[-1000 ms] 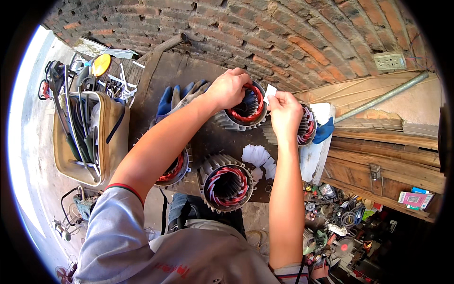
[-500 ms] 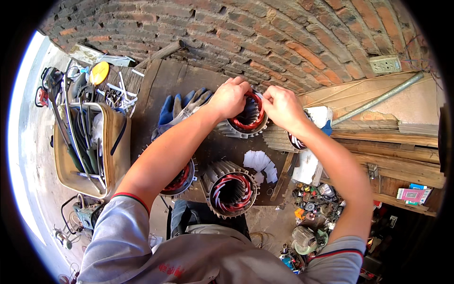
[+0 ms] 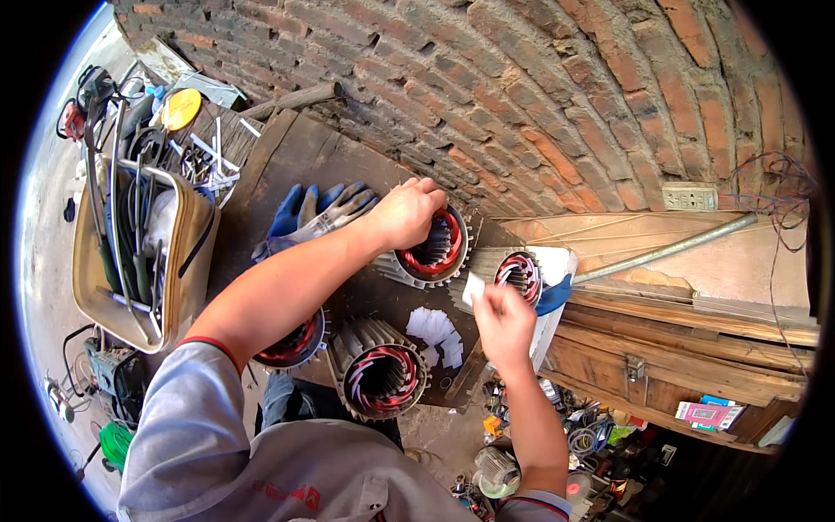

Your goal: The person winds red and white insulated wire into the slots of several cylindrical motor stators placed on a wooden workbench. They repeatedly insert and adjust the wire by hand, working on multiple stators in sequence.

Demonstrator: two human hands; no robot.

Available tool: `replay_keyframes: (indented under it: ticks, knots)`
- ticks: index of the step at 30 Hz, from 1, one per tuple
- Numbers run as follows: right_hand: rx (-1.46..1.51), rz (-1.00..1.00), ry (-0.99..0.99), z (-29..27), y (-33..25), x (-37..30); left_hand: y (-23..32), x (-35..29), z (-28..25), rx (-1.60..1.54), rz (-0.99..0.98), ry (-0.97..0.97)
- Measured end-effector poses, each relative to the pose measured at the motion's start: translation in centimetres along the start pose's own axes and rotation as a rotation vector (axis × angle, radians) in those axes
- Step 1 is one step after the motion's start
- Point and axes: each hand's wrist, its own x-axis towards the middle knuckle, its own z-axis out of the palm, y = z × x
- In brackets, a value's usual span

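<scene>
Right hand (image 3: 504, 324), bare: forearm up from lower edge, fingers bent, thumb and forefinger pinching small white paper slip (image 3: 474, 287), I note. Left hand (image 3: 407, 215), bare: arm stretched across, fingers curled at rim of grey finned metal cylinder (image 3: 394, 269); grip hidden from me, cannot tell. Cylinder location: dark wooden table (image 3: 304, 161), far side; contents, red winding ring (image 3: 455, 241). Three similar cylinders (image 3: 352, 348) nearby, windings inside. Cream plastic tub (image 3: 189, 270), left: long tools, green handles (image 3: 141, 277).
</scene>
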Motion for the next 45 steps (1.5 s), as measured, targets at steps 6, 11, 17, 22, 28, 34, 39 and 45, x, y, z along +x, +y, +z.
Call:
replay_keyframes:
  ticks: [6, 11, 17, 22, 28, 34, 39, 45]
  knots:
    - [-0.086, -0.088, 0.090, 5.1, 2.3, 9.3, -0.2, -0.1, -0.7, 0.033, 0.029, 0.001]
    - [-0.213, -0.057, 0.040, 5.7, 1.7, 10.2, -0.8, -0.1, -0.2, -0.014, 0.082, 0.030]
    - [-0.374, -0.081, 0.040, 6.3, 2.2, 10.0, -0.8, -0.1, 0.0, 0.011, 0.056, 0.033]
    - [-0.437, -0.099, 0.007, 6.7, 2.3, 10.2, -0.9, 0.0, 0.2, 0.014, 0.062, 0.034]
    - [-0.406, -0.048, -0.104, 6.0, 1.7, 11.5, -0.1, -0.2, -0.7, -0.028, 0.001, 0.029]
    - [-0.449, -0.010, -0.251, 5.6, 1.2, 12.9, -0.3, -0.2, -0.6, -0.073, 0.063, 0.056]
    - [-0.229, 0.064, -0.414, 3.7, 1.6, 14.6, -0.7, 0.0, -0.4, -0.102, 0.059, 0.024]
    - [-0.334, -0.078, -0.417, 4.1, 2.7, 14.8, -0.7, 0.1, -0.4, -0.037, 0.068, 0.001]
